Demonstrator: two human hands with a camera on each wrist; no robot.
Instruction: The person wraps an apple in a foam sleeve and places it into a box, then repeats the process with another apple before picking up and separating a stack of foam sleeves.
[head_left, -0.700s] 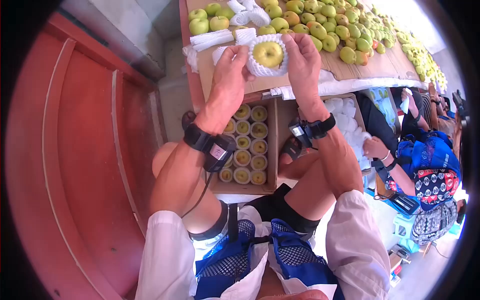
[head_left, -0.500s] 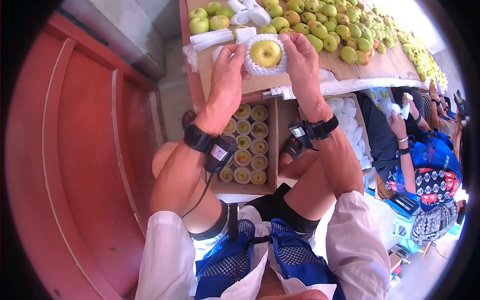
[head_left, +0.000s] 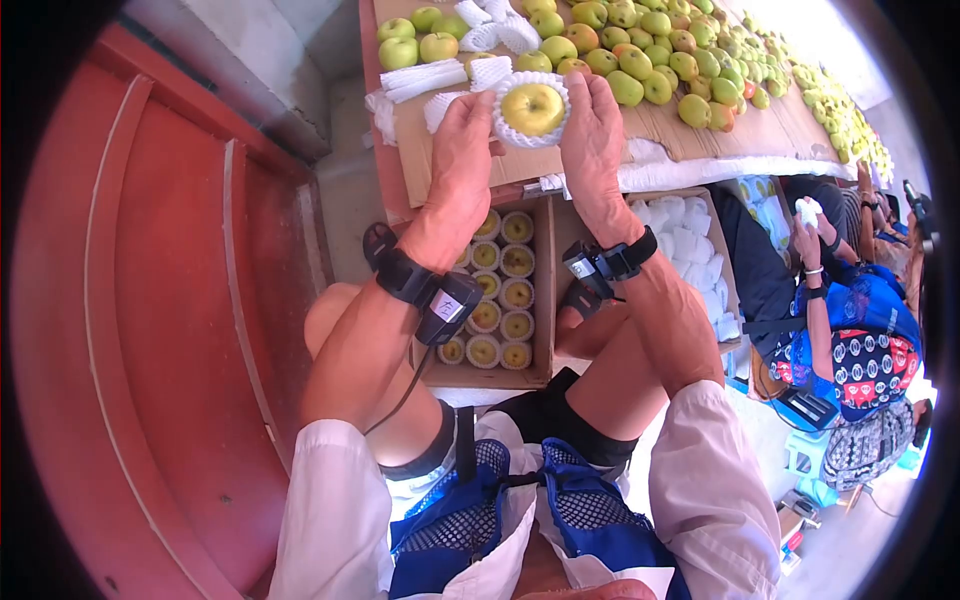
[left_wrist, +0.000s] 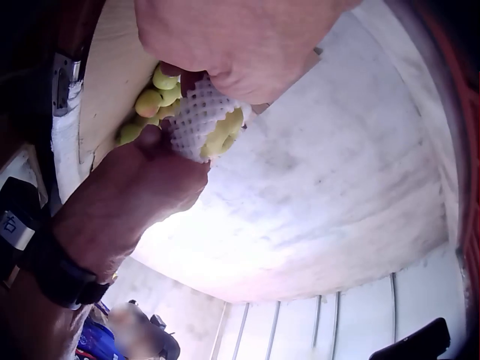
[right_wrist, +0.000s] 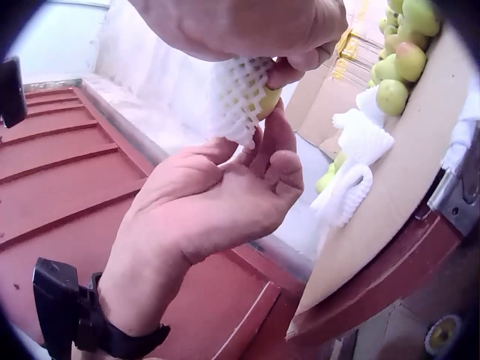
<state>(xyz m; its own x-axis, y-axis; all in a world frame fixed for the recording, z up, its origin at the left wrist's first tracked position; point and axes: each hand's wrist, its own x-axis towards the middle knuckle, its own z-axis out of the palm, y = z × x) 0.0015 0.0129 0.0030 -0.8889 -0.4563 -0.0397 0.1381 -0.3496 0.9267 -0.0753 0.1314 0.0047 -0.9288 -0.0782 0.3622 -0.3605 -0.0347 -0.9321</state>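
A yellow-green apple (head_left: 533, 108) sits in a white foam net sleeve (head_left: 528, 140), held up between both hands over the table's front edge. My left hand (head_left: 462, 150) grips it from the left, with the thumb along the net's side. From the right, my right hand (head_left: 594, 140) holds the same sleeved apple. In the left wrist view the foam net (left_wrist: 196, 112) wraps the fruit's side and leaves one end of the apple (left_wrist: 223, 136) bare. Fingers of the left hand (right_wrist: 217, 187) curl behind the net in the right wrist view.
Loose apples (head_left: 640, 60) are heaped across the cardboard-covered table (head_left: 760, 135). Empty foam sleeves (head_left: 422, 80) lie at its left. Below stands a carton (head_left: 543, 300) with rows of sleeved apples, beside a box of white foam nets (head_left: 690, 245). Another person (head_left: 850, 310) sits at right.
My right hand has shifted left and slightly down, closer to my left hand, with the sleeved apple still between them. The neighbouring person's hands have come up together around something white.
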